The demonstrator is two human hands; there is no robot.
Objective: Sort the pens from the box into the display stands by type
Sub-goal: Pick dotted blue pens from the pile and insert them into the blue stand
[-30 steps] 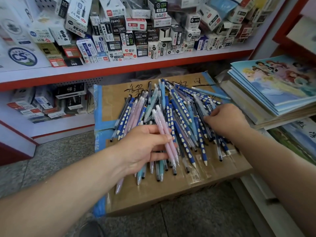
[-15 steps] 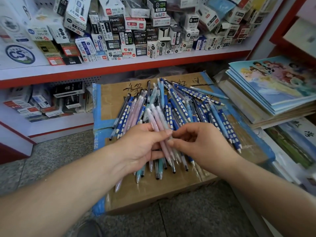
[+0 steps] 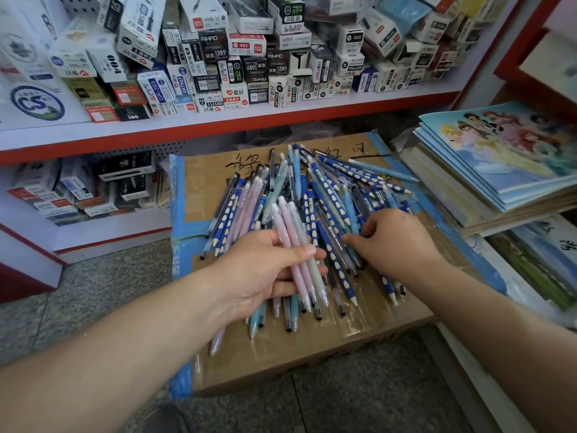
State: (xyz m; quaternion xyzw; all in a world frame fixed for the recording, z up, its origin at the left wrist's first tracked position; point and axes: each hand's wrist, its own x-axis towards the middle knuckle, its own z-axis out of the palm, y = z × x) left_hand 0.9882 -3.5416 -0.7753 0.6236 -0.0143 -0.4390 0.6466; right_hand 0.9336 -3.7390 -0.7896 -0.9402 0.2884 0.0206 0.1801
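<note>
A heap of pens (image 3: 324,195) lies on top of a closed cardboard box (image 3: 312,348): dark blue ones with white dots, pastel pink, mint and light blue ones. My left hand (image 3: 265,270) holds a bundle of pastel pens (image 3: 296,248), the thumb pressed across them, their tips pointing toward me. My right hand (image 3: 390,242) lies palm down on the blue dotted pens at the heap's right side, fingers curled into them; whether it grips one is hidden. No display stand is in view.
Red-edged shelves (image 3: 249,120) behind the box hold several small stationery cartons. A stack of picture notebooks (image 3: 499,157) sits at the right on another shelf. Grey stone floor (image 3: 93,292) lies to the left and in front of the box.
My right hand has left the bundle in my left hand and moved right, back onto the blue pens. The left hand keeps its bundle, now with one more pastel pen on top.
</note>
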